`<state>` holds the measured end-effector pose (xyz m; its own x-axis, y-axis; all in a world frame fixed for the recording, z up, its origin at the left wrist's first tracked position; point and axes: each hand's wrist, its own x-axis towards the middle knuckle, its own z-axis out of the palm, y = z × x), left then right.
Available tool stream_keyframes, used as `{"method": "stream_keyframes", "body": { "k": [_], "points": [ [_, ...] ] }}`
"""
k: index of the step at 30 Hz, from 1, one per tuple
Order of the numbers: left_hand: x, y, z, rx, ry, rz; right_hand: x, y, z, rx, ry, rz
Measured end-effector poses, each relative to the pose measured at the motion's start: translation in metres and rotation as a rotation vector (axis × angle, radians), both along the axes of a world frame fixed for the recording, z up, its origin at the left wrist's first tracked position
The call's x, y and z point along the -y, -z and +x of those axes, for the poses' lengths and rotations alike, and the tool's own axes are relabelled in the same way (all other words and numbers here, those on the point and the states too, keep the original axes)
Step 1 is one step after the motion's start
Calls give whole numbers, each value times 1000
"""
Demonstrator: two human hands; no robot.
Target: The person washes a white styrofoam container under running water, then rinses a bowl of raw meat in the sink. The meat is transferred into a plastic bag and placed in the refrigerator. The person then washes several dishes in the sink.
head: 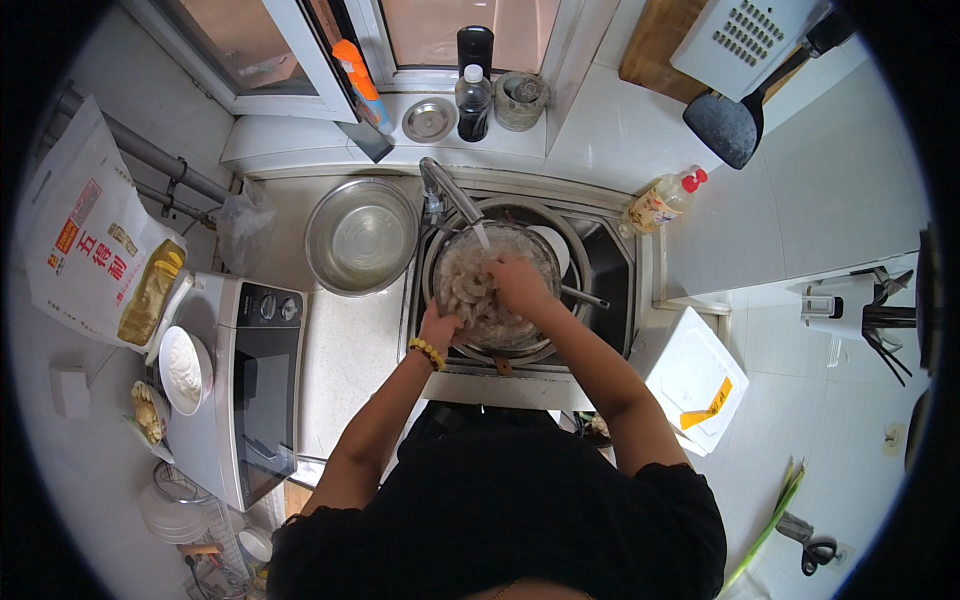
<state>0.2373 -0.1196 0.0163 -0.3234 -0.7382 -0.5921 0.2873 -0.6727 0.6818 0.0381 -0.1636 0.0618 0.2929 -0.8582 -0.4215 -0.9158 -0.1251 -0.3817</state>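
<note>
In the sink stands a round metal bowl point(541, 339) with water and what look like peeled shrimp point(469, 289) in it. Water runs into it from the faucet point(452, 191). My right hand point(517, 283) reaches into the bowl among the shrimp; its fingertips are partly hidden, so its grip is unclear. My left hand point(440, 327), with a yellow bead bracelet at the wrist, holds the bowl's near left rim. Beneath the bowl lies a larger metal basin point(581, 247). A metal handle point(585, 296) and a white dish point(553, 244) show at the right.
Left of the sink is a steel basin of water point(362, 236). Farther left stands a microwave oven point(262, 390) with a bowl of white powder or paste point(184, 370) on top. Bottles, among them a dark-filled one point(473, 105), line the windowsill. A pump bottle point(664, 201) stands at the sink's back right.
</note>
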Motion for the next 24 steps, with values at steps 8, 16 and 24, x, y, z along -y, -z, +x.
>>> {"method": "stream_keyframes", "body": {
  "k": [8,16,24],
  "points": [
    [2,7,6,61,18,-77,-9,-23,43,-71,-58,-308],
    [-1,-7,8,5,-33,1,-22,-53,18,-178,-161,-329],
    [-1,-14,3,-19,10,-16,2,20,-1,74,23,65]
  ]
}}
